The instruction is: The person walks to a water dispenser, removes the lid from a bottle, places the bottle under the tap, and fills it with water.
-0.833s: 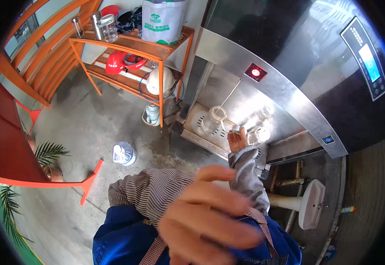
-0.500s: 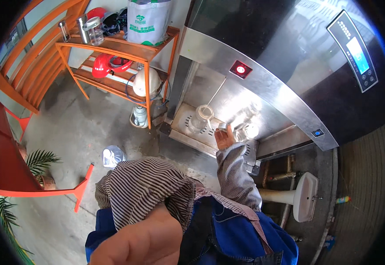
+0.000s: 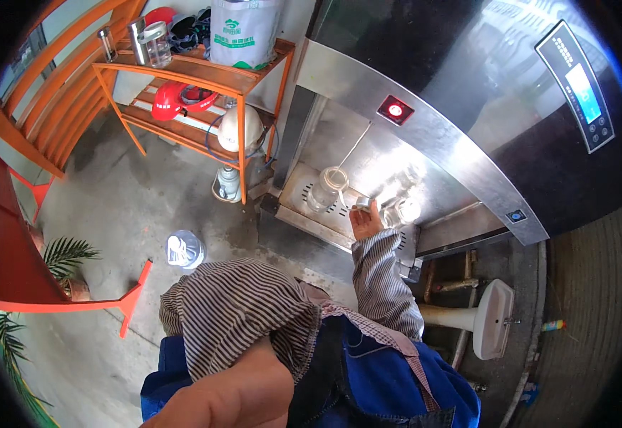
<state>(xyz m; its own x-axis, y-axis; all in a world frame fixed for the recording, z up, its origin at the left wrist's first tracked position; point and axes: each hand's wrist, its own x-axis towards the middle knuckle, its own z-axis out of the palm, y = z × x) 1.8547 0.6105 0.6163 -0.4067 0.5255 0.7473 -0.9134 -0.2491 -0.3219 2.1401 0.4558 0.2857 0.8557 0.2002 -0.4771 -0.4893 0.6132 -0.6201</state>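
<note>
My right hand (image 3: 366,222) reaches into the bay of a steel water dispenser (image 3: 453,164), its fingers closed around a small silvery lid (image 3: 363,204). Just left of it, a clear glass jar (image 3: 321,195) stands on the slotted drip tray (image 3: 298,194). A thin slanting stream of water (image 3: 354,148) runs down to the jar's mouth. Right behind my right hand is a shiny, clear vessel (image 3: 401,212), partly blurred by glare. Large and close at the bottom, my left hand (image 3: 236,392) shows its palm side near the wrist; its fingers lie beyond the lower edge.
An orange shelf (image 3: 175,75) at the back left bears jars, a flask, a white bag (image 3: 245,36) and helmets. On the floor stand a clear plastic jug (image 3: 184,250) and a red-legged bench (image 3: 131,299). A white sink (image 3: 495,319) is at the right.
The whole view has shifted slightly. My left hand sits a little lower in the picture. My right hand keeps its place by the jar, still with the lid.
</note>
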